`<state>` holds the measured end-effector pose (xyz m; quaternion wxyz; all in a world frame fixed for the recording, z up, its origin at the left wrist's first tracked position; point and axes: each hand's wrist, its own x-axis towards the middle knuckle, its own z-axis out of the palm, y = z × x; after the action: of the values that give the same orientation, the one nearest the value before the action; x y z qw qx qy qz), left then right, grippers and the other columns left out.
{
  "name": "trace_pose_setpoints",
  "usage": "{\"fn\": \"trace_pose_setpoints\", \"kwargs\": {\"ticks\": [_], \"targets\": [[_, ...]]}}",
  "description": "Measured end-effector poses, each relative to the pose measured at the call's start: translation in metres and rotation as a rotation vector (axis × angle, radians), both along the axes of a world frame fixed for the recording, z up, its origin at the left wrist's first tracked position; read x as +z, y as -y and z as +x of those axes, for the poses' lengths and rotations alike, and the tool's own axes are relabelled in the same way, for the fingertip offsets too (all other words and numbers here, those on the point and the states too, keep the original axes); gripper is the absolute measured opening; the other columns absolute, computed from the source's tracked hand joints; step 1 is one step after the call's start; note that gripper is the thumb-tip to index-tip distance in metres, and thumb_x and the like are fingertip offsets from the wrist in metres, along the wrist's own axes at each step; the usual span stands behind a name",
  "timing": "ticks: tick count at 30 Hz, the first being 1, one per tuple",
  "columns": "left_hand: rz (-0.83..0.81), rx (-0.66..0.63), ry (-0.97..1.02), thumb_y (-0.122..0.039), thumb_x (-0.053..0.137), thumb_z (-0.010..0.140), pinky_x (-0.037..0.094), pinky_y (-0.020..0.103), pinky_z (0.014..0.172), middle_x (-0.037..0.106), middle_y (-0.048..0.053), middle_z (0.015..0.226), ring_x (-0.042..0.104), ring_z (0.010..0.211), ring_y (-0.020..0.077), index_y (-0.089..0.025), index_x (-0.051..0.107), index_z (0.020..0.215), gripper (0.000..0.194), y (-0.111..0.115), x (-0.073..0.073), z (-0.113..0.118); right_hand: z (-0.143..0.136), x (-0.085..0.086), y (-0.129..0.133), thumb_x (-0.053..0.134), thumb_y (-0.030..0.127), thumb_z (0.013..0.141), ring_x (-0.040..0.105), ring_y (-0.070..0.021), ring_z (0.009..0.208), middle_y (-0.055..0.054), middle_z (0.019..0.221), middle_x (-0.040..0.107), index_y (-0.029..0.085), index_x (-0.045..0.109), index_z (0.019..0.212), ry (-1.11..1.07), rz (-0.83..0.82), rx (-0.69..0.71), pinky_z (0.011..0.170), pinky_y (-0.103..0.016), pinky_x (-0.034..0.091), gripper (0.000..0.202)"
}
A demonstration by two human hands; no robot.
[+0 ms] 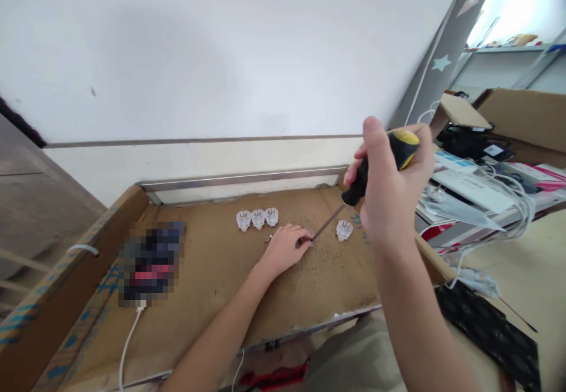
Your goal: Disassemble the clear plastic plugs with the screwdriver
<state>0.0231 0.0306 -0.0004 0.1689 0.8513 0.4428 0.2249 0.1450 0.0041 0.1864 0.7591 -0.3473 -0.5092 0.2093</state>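
My right hand (pixel 391 188) is wrapped round the black and yellow handle of a screwdriver (pixel 326 224), its thumb pointing up. The metal shaft slants down to the left, and its tip meets the fingertips of my left hand (pixel 288 247). Those fingers are closed in a pinch low on the cardboard; what they hold is mostly hidden and too small to name. Three clear plastic power plugs (pixel 257 218) stand in a row, pins up, just beyond my left hand. Another clear plug (pixel 344 230) lies to the right of the screwdriver shaft.
A cardboard sheet (pixel 198 315) with raised side edges covers the table. On its left lies a blurred dark object (pixel 152 262) with a white cable (pixel 128 345). A white wall (pixel 221 56) rises behind. Boxes, papers and cables crowd a side table (pixel 477 188) at right.
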Motion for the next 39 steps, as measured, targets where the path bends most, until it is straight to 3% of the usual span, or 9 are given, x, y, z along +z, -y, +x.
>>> {"fn": "trace_pose_setpoints", "kwargs": {"ticks": [4, 13, 19, 25, 28, 30, 35, 37, 39], "targets": [[0.002, 0.009, -0.012, -0.023, 0.054, 0.085, 0.037, 0.034, 0.085, 0.068, -0.001, 0.091, 0.056, 0.089, 0.0181, -0.024, 0.064, 0.089, 0.011, 0.001, 0.001, 0.003, 0.008, 0.003, -0.01, 0.058, 0.054, 0.074, 0.049, -0.0077, 0.047, 0.003, 0.062, 0.046, 0.021, 0.033, 0.071, 0.073, -0.04, 0.249, 0.043, -0.024, 0.041, 0.041], [0.002, 0.034, -0.005, -0.025, 0.055, 0.084, 0.038, 0.032, 0.077, 0.067, 0.0, 0.086, 0.055, 0.086, 0.0191, -0.022, 0.063, 0.084, 0.009, 0.002, -0.002, 0.006, 0.014, -0.002, -0.006, 0.052, 0.055, 0.078, 0.047, -0.0051, 0.045, 0.001, 0.064, 0.051, 0.019, 0.046, 0.073, 0.1, 0.031, 0.221, 0.04, -0.02, 0.037, 0.037], [0.012, 0.06, 0.0, -0.025, 0.056, 0.083, 0.028, 0.038, 0.096, 0.068, -0.003, 0.083, 0.056, 0.084, 0.0165, -0.023, 0.061, 0.08, 0.006, 0.003, 0.001, 0.008, 0.005, 0.001, -0.011, 0.054, 0.053, 0.077, 0.039, -0.0034, 0.04, 0.004, 0.057, 0.044, 0.019, 0.041, 0.07, 0.075, 0.0, 0.346, 0.037, -0.02, 0.032, 0.037], [-0.007, 0.043, 0.018, -0.026, 0.057, 0.082, 0.028, 0.037, 0.096, 0.067, -0.004, 0.084, 0.055, 0.085, 0.0156, -0.023, 0.061, 0.081, 0.005, 0.001, -0.003, 0.006, 0.027, 0.006, -0.02, 0.054, 0.048, 0.071, 0.031, -0.0056, 0.032, 0.008, 0.047, 0.038, 0.022, 0.034, 0.073, -0.031, -0.107, 0.575, 0.032, -0.021, 0.023, 0.033], [-0.011, 0.031, 0.023, -0.028, 0.058, 0.083, 0.029, 0.036, 0.094, 0.067, -0.004, 0.086, 0.056, 0.086, 0.0156, -0.023, 0.061, 0.082, 0.006, 0.0, -0.003, 0.004, 0.035, 0.009, -0.024, 0.052, 0.051, 0.073, 0.042, -0.007, 0.039, 0.006, 0.055, 0.046, 0.021, 0.035, 0.073, 0.039, -0.137, 0.528, 0.039, -0.022, 0.035, 0.035], [-0.008, 0.026, 0.024, -0.03, 0.058, 0.083, 0.032, 0.035, 0.091, 0.067, -0.003, 0.087, 0.056, 0.086, 0.0162, -0.022, 0.062, 0.084, 0.008, 0.0, -0.003, 0.004, 0.036, 0.009, -0.023, 0.054, 0.048, 0.076, 0.053, -0.0087, 0.051, 0.002, 0.066, 0.054, 0.019, 0.039, 0.072, 0.153, -0.082, 0.393, 0.048, -0.024, 0.043, 0.033], [-0.034, 0.02, 0.046, -0.03, 0.06, 0.081, 0.038, 0.031, 0.078, 0.068, -0.002, 0.087, 0.056, 0.086, 0.0179, -0.022, 0.063, 0.085, 0.009, 0.0, -0.001, 0.003, 0.023, 0.008, -0.004, 0.049, 0.032, 0.084, 0.05, -0.0066, 0.048, 0.003, 0.06, 0.051, 0.019, 0.042, 0.071, 0.302, 0.109, 0.042, 0.046, -0.021, 0.04, 0.02], [-0.05, 0.022, 0.047, -0.029, 0.06, 0.082, 0.039, 0.031, 0.076, 0.068, -0.001, 0.085, 0.056, 0.085, 0.0182, -0.022, 0.063, 0.083, 0.008, 0.0, 0.0, 0.003, 0.016, 0.008, 0.001, 0.052, 0.03, 0.082, 0.046, -0.0055, 0.043, 0.004, 0.055, 0.048, 0.019, 0.041, 0.069, 0.287, 0.098, 0.026, 0.041, -0.02, 0.036, 0.021], [-0.059, 0.018, 0.046, -0.028, 0.06, 0.081, 0.04, 0.03, 0.074, 0.067, -0.001, 0.084, 0.057, 0.085, 0.0182, -0.022, 0.064, 0.082, 0.007, 0.0, 0.0, 0.003, 0.014, 0.009, 0.001, 0.055, 0.027, 0.08, 0.044, -0.0055, 0.04, 0.005, 0.052, 0.046, 0.019, 0.039, 0.067, 0.271, 0.083, 0.133, 0.039, -0.02, 0.036, 0.022]]}}
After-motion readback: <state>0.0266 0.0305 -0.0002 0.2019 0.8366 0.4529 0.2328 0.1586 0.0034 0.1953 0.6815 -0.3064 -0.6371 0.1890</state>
